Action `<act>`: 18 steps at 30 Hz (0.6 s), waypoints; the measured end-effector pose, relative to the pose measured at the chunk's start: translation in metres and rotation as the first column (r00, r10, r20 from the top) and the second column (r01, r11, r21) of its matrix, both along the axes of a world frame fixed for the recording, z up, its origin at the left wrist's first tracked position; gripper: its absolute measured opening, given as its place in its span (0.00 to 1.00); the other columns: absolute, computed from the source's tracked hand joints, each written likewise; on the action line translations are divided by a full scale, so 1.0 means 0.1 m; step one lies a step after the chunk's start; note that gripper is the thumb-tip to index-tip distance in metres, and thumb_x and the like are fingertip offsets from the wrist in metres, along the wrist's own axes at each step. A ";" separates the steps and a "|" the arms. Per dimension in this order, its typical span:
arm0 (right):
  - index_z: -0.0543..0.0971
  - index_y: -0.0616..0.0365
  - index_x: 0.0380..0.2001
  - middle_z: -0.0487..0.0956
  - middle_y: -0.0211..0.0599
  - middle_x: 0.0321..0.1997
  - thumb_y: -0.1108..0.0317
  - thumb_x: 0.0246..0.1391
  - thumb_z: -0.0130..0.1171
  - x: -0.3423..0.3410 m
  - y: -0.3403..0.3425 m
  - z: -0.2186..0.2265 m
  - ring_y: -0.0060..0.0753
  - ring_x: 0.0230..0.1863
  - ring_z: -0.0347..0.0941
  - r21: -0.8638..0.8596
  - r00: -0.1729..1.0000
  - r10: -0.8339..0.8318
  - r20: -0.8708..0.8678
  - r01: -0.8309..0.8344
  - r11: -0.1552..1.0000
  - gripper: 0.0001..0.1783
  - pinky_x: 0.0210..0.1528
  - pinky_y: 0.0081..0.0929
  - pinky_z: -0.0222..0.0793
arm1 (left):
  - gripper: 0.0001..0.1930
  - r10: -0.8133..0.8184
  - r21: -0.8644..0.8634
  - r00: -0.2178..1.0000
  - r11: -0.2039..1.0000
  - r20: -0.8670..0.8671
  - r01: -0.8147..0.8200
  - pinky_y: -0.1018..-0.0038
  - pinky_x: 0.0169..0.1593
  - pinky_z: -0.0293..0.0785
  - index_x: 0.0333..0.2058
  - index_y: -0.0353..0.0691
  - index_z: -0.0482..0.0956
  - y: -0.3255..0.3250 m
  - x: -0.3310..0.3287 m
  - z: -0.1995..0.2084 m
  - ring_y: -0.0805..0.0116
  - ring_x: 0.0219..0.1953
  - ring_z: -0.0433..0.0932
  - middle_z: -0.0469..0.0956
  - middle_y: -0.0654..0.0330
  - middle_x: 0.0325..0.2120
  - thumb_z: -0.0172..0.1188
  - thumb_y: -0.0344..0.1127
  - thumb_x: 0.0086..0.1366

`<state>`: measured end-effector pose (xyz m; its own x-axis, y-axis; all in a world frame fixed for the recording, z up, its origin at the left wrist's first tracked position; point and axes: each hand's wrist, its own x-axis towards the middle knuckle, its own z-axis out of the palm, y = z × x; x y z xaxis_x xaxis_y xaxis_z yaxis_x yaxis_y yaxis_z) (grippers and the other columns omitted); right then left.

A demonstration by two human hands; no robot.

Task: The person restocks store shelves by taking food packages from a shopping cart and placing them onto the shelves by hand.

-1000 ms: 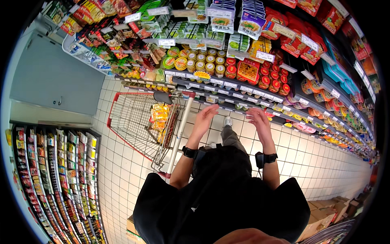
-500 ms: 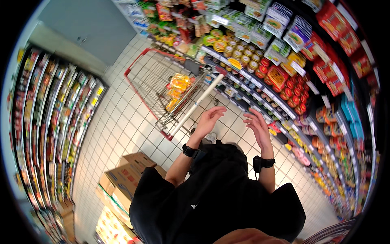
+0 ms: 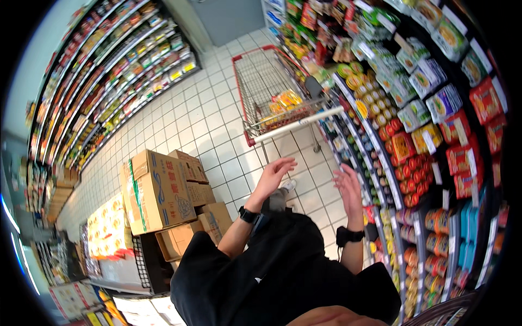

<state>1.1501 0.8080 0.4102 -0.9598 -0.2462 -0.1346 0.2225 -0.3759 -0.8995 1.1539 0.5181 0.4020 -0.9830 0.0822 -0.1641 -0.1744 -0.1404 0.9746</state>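
Both of my hands are raised in front of me over the tiled floor, holding nothing. My left hand (image 3: pixel 275 175) has its fingers apart and lightly curled, a short way below the white handle (image 3: pixel 296 126) of a shopping cart (image 3: pixel 261 76). Apart from it on the right, my right hand (image 3: pixel 348 186) has its fingers spread, close to the shelf edge but not seen touching it. Inside the cart lie yellow-orange packages (image 3: pixel 286 101). A black band with a small box sits on each wrist.
Stocked shelves (image 3: pixel 399 157) with red-lidded jars (image 3: pixel 414 179) and packets line my right side. Cardboard boxes (image 3: pixel 159 190) are stacked to my left, beside a display of pale packages (image 3: pixel 110 228). More shelves (image 3: pixel 125 65) stand far left; a grey door (image 3: pixel 231 19) is at the back.
The view has turned left, so the cart and shelves sit further right and more boxes show. Both hands remain raised and empty.
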 end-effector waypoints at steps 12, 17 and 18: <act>0.60 0.59 0.66 0.72 0.45 0.60 0.63 0.65 0.49 0.17 -0.66 0.26 0.31 0.53 0.72 -0.021 0.942 0.334 -0.033 -0.335 0.942 0.28 0.52 0.25 0.66 | 0.18 0.281 0.018 0.958 0.960 -0.057 -0.281 0.75 0.55 0.70 0.57 0.33 0.70 -0.38 0.69 0.19 0.72 0.48 0.79 0.81 0.55 0.46 0.51 0.35 0.72; 0.61 0.60 0.64 0.72 0.46 0.59 0.64 0.65 0.49 0.12 -1.08 0.24 0.32 0.52 0.72 -0.029 0.896 0.444 -0.011 -0.444 0.896 0.27 0.53 0.25 0.67 | 0.18 0.360 0.017 0.932 0.933 -0.026 -0.360 0.74 0.55 0.70 0.57 0.33 0.70 -0.71 0.90 0.15 0.70 0.48 0.78 0.81 0.54 0.47 0.51 0.35 0.72; 0.61 0.60 0.64 0.72 0.46 0.59 0.64 0.64 0.49 0.10 -1.18 0.21 0.32 0.52 0.72 -0.042 0.885 0.466 -0.001 -0.466 0.884 0.27 0.53 0.25 0.67 | 0.18 0.382 0.021 0.924 0.924 -0.027 -0.381 0.74 0.55 0.70 0.57 0.33 0.70 -0.79 0.94 0.13 0.70 0.48 0.78 0.81 0.54 0.47 0.51 0.35 0.72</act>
